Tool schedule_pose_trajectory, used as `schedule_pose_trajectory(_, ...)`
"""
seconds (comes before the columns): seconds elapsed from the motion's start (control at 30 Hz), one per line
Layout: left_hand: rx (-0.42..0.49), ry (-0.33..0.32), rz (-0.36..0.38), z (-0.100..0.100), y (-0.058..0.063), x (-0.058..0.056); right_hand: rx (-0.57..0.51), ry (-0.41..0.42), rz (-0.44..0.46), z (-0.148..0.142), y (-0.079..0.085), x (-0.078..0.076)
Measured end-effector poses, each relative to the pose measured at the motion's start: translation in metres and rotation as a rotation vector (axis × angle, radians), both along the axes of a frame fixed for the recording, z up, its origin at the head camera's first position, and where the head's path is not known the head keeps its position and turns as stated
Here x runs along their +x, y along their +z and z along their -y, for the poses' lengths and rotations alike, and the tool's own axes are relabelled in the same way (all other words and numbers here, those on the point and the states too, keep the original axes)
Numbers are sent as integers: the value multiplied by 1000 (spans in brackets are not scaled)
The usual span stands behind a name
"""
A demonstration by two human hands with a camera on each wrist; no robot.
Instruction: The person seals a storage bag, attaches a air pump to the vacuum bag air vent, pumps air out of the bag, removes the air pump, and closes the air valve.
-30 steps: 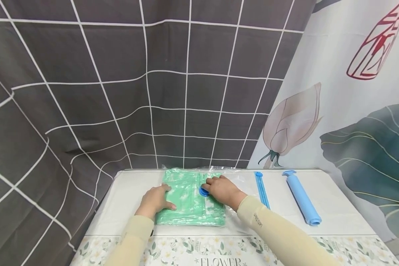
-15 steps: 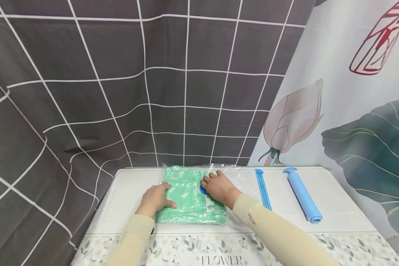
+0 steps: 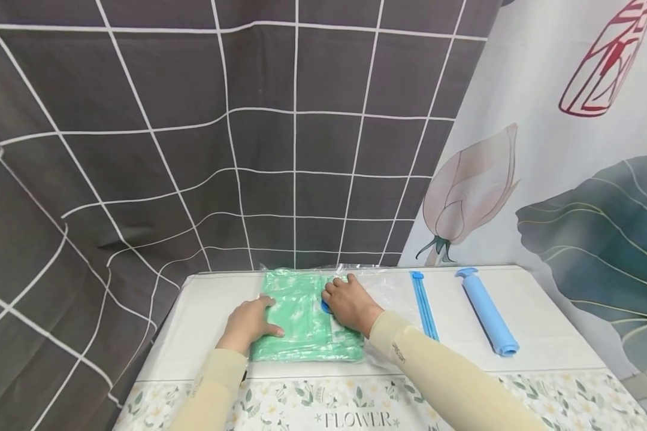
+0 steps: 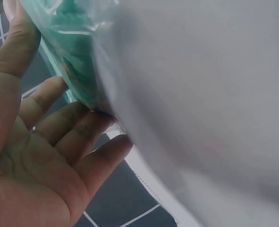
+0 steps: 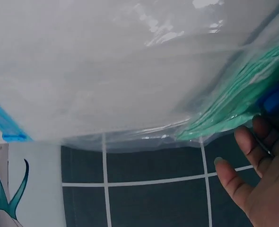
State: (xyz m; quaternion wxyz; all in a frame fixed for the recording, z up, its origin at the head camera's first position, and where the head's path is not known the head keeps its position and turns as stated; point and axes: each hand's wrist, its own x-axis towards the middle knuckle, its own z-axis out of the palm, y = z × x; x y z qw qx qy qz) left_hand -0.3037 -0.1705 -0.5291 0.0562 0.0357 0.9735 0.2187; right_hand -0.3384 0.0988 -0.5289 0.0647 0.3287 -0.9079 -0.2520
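Observation:
A clear vacuum storage bag (image 3: pixel 296 314) with folded green fabric inside lies flat on the table in the head view. Spread along its left edge, my left hand (image 3: pixel 248 323) has its thumb over the top; in the left wrist view its fingertips touch the side of the bag (image 4: pixel 75 52). My right hand (image 3: pixel 351 306) curls its fingers at the round blue valve cap (image 3: pixel 326 307) on the bag's upper face and grips it. The right wrist view catches the blue cap (image 5: pixel 274 99) beside those fingers, partly hidden. Clear film stretches right to a blue zip strip (image 3: pixel 425 308).
A light blue hand pump (image 3: pixel 489 314) lies on the table, right of the zip strip. The white tablecloth (image 3: pixel 194 323) has a floral band along the front. A dark grid-patterned curtain (image 3: pixel 264 143) hangs behind, with a flower-printed one at right.
The right hand has shifted and turned slightly about the valve cap, covering more of it. The left hand stays on the bag's left edge. The head view has drifted a little.

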Motion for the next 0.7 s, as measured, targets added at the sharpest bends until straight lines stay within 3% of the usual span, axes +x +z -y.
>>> schedule_pose_trajectory(0.3, -1, 0, 5, 0, 0, -1, -105, -71, 38, 3, -2, 5)
schedule_pose_trajectory(0.7, 10, 4, 7, -1, -1, 3, -363, -146, 110, -8, -4, 15)
